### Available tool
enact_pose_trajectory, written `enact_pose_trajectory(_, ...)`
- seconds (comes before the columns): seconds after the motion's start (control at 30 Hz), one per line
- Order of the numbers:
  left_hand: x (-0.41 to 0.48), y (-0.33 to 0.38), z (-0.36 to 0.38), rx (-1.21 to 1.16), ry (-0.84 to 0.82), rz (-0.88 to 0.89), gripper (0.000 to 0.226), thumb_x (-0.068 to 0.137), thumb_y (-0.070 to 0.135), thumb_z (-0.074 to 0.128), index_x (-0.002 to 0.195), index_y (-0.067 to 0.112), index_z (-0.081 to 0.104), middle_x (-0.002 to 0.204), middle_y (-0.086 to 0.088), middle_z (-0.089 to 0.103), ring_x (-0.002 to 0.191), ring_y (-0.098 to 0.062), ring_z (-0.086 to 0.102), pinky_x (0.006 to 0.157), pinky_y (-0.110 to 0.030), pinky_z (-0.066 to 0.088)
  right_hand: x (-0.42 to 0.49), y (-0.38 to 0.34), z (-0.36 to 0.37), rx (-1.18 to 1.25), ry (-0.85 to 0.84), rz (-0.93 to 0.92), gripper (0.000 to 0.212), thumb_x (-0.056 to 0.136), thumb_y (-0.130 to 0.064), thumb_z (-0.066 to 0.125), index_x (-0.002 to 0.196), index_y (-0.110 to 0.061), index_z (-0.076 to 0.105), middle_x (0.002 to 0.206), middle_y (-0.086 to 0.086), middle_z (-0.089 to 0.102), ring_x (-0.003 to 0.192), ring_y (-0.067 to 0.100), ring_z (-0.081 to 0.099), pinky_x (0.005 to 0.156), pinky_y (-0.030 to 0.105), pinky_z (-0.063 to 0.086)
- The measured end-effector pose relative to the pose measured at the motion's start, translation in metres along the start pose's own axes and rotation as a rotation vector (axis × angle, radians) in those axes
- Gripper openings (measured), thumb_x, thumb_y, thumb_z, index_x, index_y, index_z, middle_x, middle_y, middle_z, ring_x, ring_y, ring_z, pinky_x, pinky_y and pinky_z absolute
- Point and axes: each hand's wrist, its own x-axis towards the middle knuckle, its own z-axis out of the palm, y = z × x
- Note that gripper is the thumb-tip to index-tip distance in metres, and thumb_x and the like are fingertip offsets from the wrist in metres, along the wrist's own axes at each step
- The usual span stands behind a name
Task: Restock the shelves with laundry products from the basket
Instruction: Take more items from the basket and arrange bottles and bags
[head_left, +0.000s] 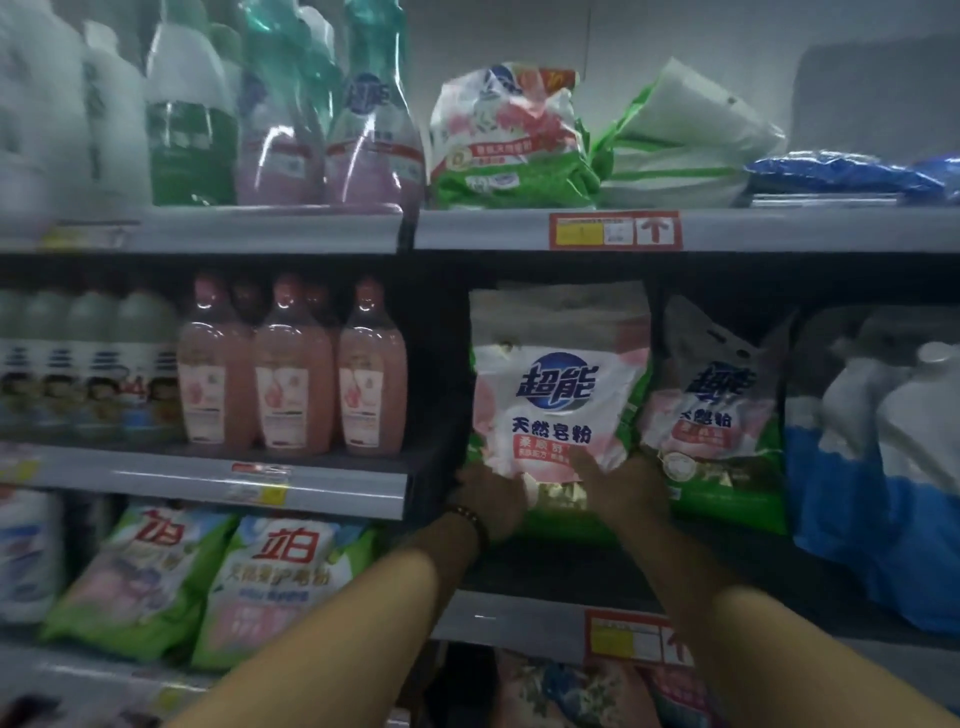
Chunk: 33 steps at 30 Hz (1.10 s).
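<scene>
A white, pink and green bag of washing powder stands upright on the dark middle shelf. My left hand grips its lower left corner, a dark bead bracelet on the wrist. My right hand holds its lower right part, fingers spread on the bag's front. A second bag of the same powder leans just to the right, behind my right hand. The basket is not in view.
Pink bottles stand to the left on the same level. Blue and white refill packs fill the right side. More powder bags lie on the top shelf, and green-pink bags lie lower left. Red price tags mark the shelf edges.
</scene>
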Motion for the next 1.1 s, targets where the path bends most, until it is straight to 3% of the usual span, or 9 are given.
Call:
enact_pose_trajectory(0.13,-0.071,0.007,-0.041,0.251,-0.012,0.265,0.031,0.1,0.04,0.059,0.121,0.02,0.069,0.12,0.0,0.074,0.104,-0.018,0.069,0.092,-0.031,0.056,-0.042,-0.02,0.002,-0.228,0.305,-0.358,0.073,0.081,-0.041,0.086,0.134,-0.01,0.046,0.133,0.022,0.055,0.119,0.045,0.058,0.096,0.056,0.055)
enact_pose_trajectory(0.27,-0.115,-0.001,-0.109,0.147,0.27,0.372,0.008,0.094,0.034,0.073,0.087,0.033,0.07,0.084,0.011,0.074,0.076,0.001,0.069,0.064,-0.014,0.053,-0.078,-0.058,0.008,-0.006,0.094,-0.573,0.041,0.089,-0.027,0.082,0.121,-0.015,0.059,0.115,0.007,0.064,0.099,0.027,0.066,0.082,0.042,0.058)
enact_pose_trajectory(0.33,-0.12,-0.014,-0.148,0.204,0.531,0.428,0.01,0.089,0.032,0.075,0.09,0.032,0.065,0.085,0.012,0.068,0.078,-0.004,0.065,0.067,-0.023,0.055,-0.093,-0.081,0.019,0.084,-0.054,-0.566,0.03,0.091,-0.025,0.08,0.113,-0.017,0.061,0.103,0.003,0.067,0.092,0.023,0.066,0.077,0.037,0.057)
enact_pose_trajectory(0.4,-0.112,-0.027,-0.179,0.259,0.766,0.433,0.032,0.084,0.033,0.078,0.11,0.023,0.061,0.105,0.004,0.064,0.096,-0.017,0.059,0.085,-0.038,0.055,-0.106,-0.104,0.032,0.102,-0.154,-0.547,0.032,0.091,-0.027,0.08,0.115,-0.02,0.059,0.103,0.0,0.064,0.094,0.021,0.065,0.077,0.034,0.054)
enact_pose_trajectory(0.53,-0.08,-0.047,-0.21,0.306,1.04,0.238,0.09,0.081,0.061,0.079,0.144,0.011,0.039,0.142,-0.019,0.046,0.129,-0.04,0.046,0.109,-0.055,0.041,-0.117,-0.143,0.071,0.103,-0.277,-0.449,0.07,0.085,-0.038,0.084,0.142,-0.023,0.046,0.131,-0.001,0.057,0.117,0.019,0.059,0.095,0.034,0.053)
enact_pose_trajectory(0.63,-0.06,-0.052,-0.204,0.232,1.051,0.209,0.11,0.078,0.078,0.064,0.157,0.013,0.022,0.159,-0.028,0.031,0.145,-0.047,0.033,0.12,-0.063,0.029,-0.117,-0.159,0.098,0.178,-0.334,-0.349,0.085,0.083,-0.035,0.087,0.151,-0.02,0.039,0.137,0.003,0.059,0.117,0.022,0.063,0.087,0.031,0.053)
enact_pose_trajectory(0.77,-0.038,-0.056,-0.192,0.161,0.995,0.102,0.125,0.067,0.093,0.053,0.163,0.025,0.009,0.171,-0.024,0.013,0.157,-0.046,0.017,0.123,-0.066,0.023,-0.11,-0.166,0.113,0.223,-0.347,-0.321,0.067,0.084,-0.039,0.087,0.137,-0.019,0.05,0.112,-0.005,0.072,0.091,0.009,0.069,0.059,0.019,0.046)
enact_pose_trajectory(1.0,-0.017,-0.071,-0.185,0.2,1.033,0.066,0.12,0.071,0.095,0.049,0.162,0.028,0.011,0.172,-0.026,0.006,0.159,-0.046,0.01,0.124,-0.066,0.019,-0.094,-0.164,0.126,0.184,-0.373,-0.349,0.058,0.085,-0.041,0.086,0.131,-0.019,0.058,0.119,-0.002,0.071,0.106,0.019,0.07,0.069,0.024,0.052)
enact_pose_trajectory(1.1,-0.014,-0.074,-0.184,0.206,1.059,0.099,0.111,0.076,0.09,0.046,0.162,0.027,0.016,0.172,-0.026,0.005,0.159,-0.047,0.009,0.123,-0.066,0.02,-0.088,-0.159,0.131,0.193,-0.386,-0.363,0.054,0.087,-0.04,0.085,0.131,-0.021,0.06,0.12,-0.003,0.072,0.106,0.017,0.07,0.084,0.035,0.06)
